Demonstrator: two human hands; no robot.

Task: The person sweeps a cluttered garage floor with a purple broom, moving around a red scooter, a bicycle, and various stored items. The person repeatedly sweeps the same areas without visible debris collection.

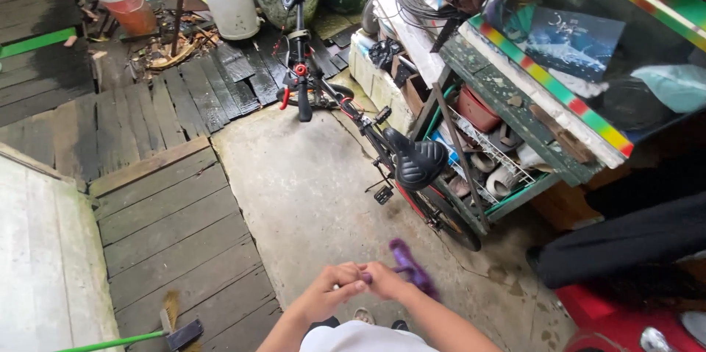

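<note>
Both hands, left hand [332, 287] and right hand [385, 281], meet clutching purple cloth [412, 267].

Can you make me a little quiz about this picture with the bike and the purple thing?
1. True or false: the bicycle lies flat on the wooden boards.
2. What colour is the thing the right hand grips? A) green B) purple C) orange
3. What long tool lies at the bottom left on the planks?

Key:
1. False. It stands upright on the concrete, beside the green shelf rack.
2. B. The purple object is blurred, so its kind is unclear; the left hand meets the right hand at it.
3. A broom with a green handle.
</note>
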